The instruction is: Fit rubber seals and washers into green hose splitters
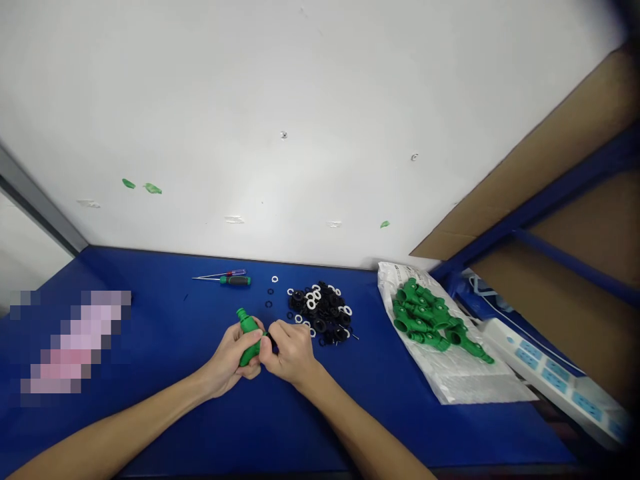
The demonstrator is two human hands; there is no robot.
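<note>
My left hand (234,353) is wrapped round a green plastic hose fitting (246,323), its narrow ribbed end pointing up and away from me. Close against it on the right, my right hand (290,348) pinches a small black part (271,338) at the fitting's side. Fingers hide most of that black part, so its exact shape does not show. Just beyond my right hand lies a loose pile of black rings and caps (327,305), with white washers (311,304) mixed in.
Two screwdrivers (235,281) lie at the back of the blue table (165,333). To the right, several green fittings (425,313) rest on a white bubble-wrap bag (467,387). A power strip (550,373) runs along the right edge. A white wall (280,180) stands behind.
</note>
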